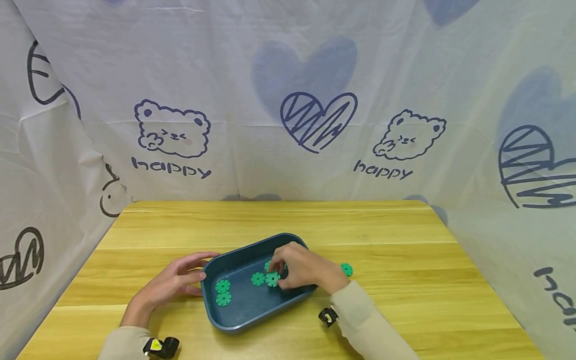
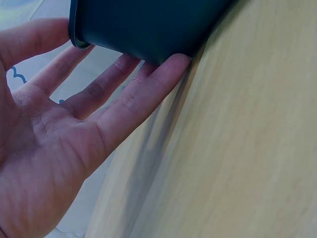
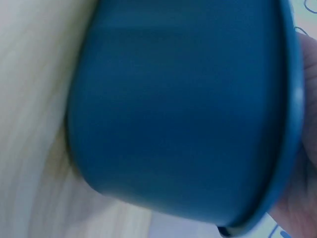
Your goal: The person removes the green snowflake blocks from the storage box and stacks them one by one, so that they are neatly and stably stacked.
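Observation:
A dark blue rectangular tray sits at an angle on the wooden table, with several green notched plastic discs in it. My left hand is at its left end. In the left wrist view, the thumb meets the rim while the extended fingers touch the outer wall. My right hand reaches over the right end into the tray. Its thumb and index finger pinch a green notched disc close over the tray floor. The right wrist view shows mostly the tray's outer wall, hiding the fingertips.
One more green disc lies on the table, right of the tray beyond the right wrist. A white cloth printed with hearts and bears hangs behind the table and along both sides.

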A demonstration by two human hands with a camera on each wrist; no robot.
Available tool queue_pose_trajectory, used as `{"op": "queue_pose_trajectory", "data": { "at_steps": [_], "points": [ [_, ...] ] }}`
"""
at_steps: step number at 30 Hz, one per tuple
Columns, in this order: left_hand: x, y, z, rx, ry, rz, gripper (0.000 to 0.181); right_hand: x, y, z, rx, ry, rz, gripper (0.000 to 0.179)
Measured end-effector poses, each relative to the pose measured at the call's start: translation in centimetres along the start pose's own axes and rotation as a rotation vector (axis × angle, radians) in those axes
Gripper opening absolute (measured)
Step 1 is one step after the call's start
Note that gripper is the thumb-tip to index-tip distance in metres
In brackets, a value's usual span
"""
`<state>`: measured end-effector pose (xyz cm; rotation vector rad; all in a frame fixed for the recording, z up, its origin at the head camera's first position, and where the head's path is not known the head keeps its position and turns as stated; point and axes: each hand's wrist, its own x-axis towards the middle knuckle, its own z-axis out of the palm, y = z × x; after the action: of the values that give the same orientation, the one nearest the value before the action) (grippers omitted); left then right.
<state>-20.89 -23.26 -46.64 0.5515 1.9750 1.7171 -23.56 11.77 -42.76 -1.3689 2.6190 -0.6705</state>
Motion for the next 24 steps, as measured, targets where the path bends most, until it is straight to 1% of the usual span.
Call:
{"op": "queue_pose_trajectory", "data": {
  "at_steps": [3, 8, 12, 17, 24],
  "points": [
    [0.0, 0.0, 0.0, 0.002, 0.004, -0.002, 0.056, -0.5, 0.0, -0.5, 0.014, 0.019, 0.017, 0.021],
    [-0.1, 0.0, 0.0, -0.001, 0.004, -0.002, 0.056, -1.7, -0.3, -1.7, 0.072, 0.036, 0.107, 0.021],
    [0.0, 0.0, 0.0, 0.0, 0.001, 0.004, 0.055, -2.8, -0.2, -2.8, 0.099, 0.066, 0.155, 0.022],
    [0.0, 0.0, 0.0, -0.006, -0.006, 0.01, 0.055, -4.2, 0.5, -3.6, 0.098, 0.112, 0.214, 0.02],
    [0.0, 0.1, 0.0, -0.006, -0.005, 0.015, 0.055, -5.8, 1.4, -4.6, 0.085, 0.169, 0.243, 0.015]
  ]
}}
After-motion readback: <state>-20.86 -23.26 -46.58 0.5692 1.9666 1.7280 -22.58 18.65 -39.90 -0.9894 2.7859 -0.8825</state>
